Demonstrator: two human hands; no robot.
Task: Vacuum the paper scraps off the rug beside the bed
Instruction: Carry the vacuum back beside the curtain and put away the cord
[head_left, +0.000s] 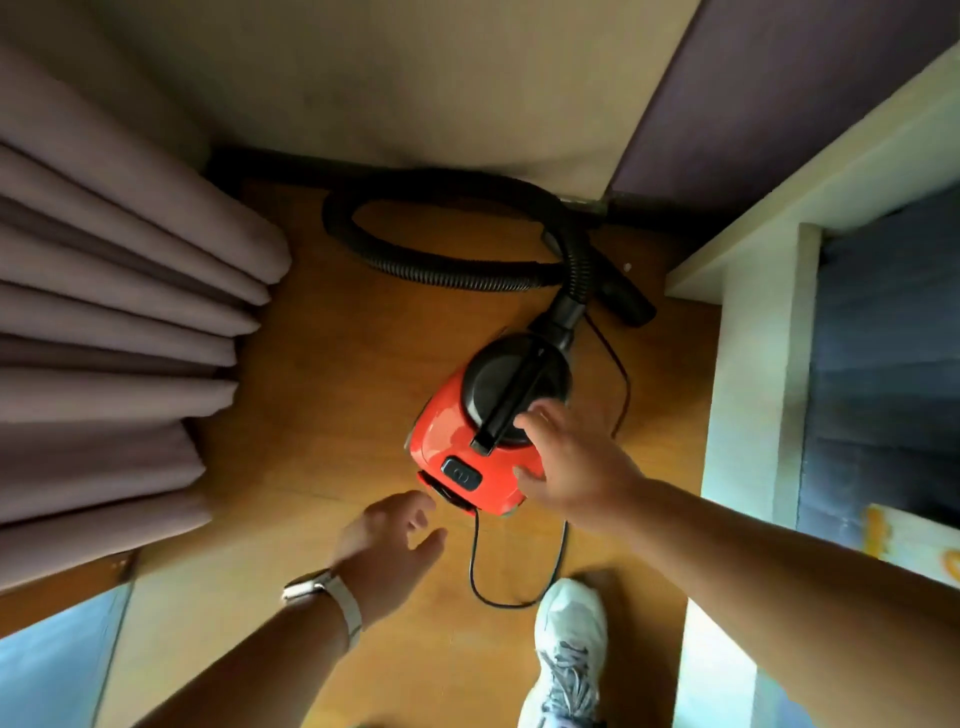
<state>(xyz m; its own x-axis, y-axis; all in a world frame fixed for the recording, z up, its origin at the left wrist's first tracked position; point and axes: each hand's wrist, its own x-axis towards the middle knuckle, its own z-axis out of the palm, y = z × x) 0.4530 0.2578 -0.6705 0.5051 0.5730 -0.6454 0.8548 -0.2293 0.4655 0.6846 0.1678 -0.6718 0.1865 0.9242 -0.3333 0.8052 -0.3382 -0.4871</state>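
Bare forearms first, both stretched down toward the floor, wristwatch on the left one, white sneaker planted on the wooden floor beside them. Further out, red canister vacuum cleaner sitting on bare boards between curtain and a pale furniture frame, black hose looped behind it, nozzle lying by the frame, power cord trailing back past the shoe. No rug and no paper scraps in view. Over the machine's right flank, right hand spread wide, fingers straight, gripping nothing, fingertips just beside the black carry handle. Nearer in, left hand loosely open too, empty, fingertips close to the rear end at the cord outlet; touching or not, cannot tell. Handle's long axis running diagonally, near-left to far-right, toward the hose socket, with the right hand clearly the nearer, lying just to its right. Probably calls for a short shift leftward and a curl across that axis to lift — judged to be the fetching stage, vacuuming not yet begun
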